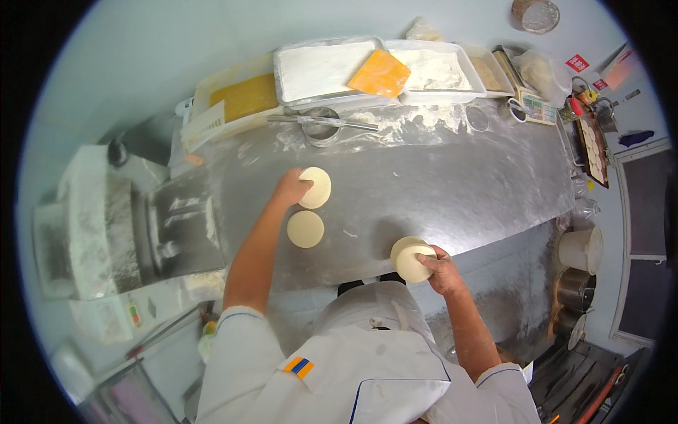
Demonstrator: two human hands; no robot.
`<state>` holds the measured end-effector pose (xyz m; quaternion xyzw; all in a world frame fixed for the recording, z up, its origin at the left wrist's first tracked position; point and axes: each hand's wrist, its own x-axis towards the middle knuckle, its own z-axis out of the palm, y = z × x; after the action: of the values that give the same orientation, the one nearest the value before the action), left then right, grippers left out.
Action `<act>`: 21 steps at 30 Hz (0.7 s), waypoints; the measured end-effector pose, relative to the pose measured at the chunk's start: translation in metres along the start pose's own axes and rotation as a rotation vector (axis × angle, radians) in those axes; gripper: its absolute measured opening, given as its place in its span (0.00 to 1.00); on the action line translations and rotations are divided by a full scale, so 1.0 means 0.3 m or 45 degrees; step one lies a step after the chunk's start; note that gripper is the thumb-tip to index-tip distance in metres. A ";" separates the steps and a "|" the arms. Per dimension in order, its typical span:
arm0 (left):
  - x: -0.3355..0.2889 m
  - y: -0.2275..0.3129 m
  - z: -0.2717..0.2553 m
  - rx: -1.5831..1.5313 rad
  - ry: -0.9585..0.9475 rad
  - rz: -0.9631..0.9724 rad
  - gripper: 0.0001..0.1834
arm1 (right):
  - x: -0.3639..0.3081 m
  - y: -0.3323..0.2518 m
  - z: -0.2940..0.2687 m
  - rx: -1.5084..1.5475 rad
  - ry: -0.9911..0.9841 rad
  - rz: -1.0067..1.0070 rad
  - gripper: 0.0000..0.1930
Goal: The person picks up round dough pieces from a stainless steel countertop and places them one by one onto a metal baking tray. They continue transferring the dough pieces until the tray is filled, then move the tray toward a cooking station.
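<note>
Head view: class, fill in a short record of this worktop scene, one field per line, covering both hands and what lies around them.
Surface: floured steel table
Left hand: fingers on a flat dough disc
Right hand: gripping a stack of dough discs
Between them: second flat disc, lying apart
Far edge: flour trays, orange scraper, round metal ring
Left side: dough machine

The right hand (441, 268) covers part of the dough stack (409, 258), so its count of rounds cannot be told. Small pale items on the far dark tray (593, 145) are too small to identify.
</note>
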<state>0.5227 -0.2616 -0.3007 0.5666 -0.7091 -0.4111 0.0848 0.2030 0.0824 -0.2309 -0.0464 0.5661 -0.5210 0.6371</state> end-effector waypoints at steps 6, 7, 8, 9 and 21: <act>0.027 -0.020 0.050 0.239 0.182 -0.081 0.43 | -0.022 -0.005 0.002 -0.034 0.015 0.009 0.19; 0.034 -0.024 0.045 0.195 0.150 -0.114 0.43 | -0.025 -0.008 -0.003 -0.028 0.008 -0.006 0.19; 0.047 -0.022 0.039 -0.044 0.052 -0.171 0.39 | -0.027 -0.012 -0.007 -0.042 0.013 0.020 0.19; 0.059 -0.019 0.031 -0.263 -0.088 -0.184 0.33 | -0.026 -0.015 -0.013 -0.027 -0.004 0.038 0.20; 0.131 -0.090 0.036 -0.089 -0.094 -0.182 0.44 | -0.037 -0.040 -0.135 0.131 -0.007 0.031 0.21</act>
<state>0.5227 -0.2911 -0.3397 0.5969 -0.6547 -0.4611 0.0490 0.1667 0.1064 -0.2300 -0.0082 0.5374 -0.5414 0.6465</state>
